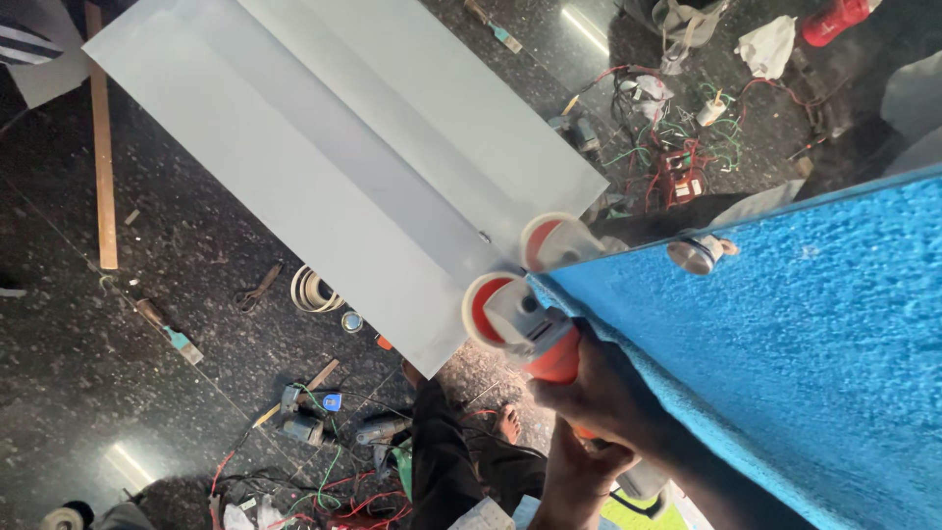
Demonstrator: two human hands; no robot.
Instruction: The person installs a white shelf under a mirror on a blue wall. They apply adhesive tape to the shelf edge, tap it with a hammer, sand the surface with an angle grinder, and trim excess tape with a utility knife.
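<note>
Grinder, orange-bodied with a round white guard (510,319), sat at the corner of the pale grey folded sheet-metal panel (343,167), beside a blue textured board (785,344) whose glossy edge mirrored it. My right hand (608,397) was closed tight around the body; my left hand (579,471) gripped below it. Tool judged heavy, rigid and nose-weighted, best held by the barrel; the panel looked light with sharp edges.

A: We see both hands low, right of centre. Right hand (613,397) is up top, fingers curled tight in a grip.

B: Left hand (579,471) sits just under it, touching, also wrapped closed. Forearms enter from the bottom edge.
</note>
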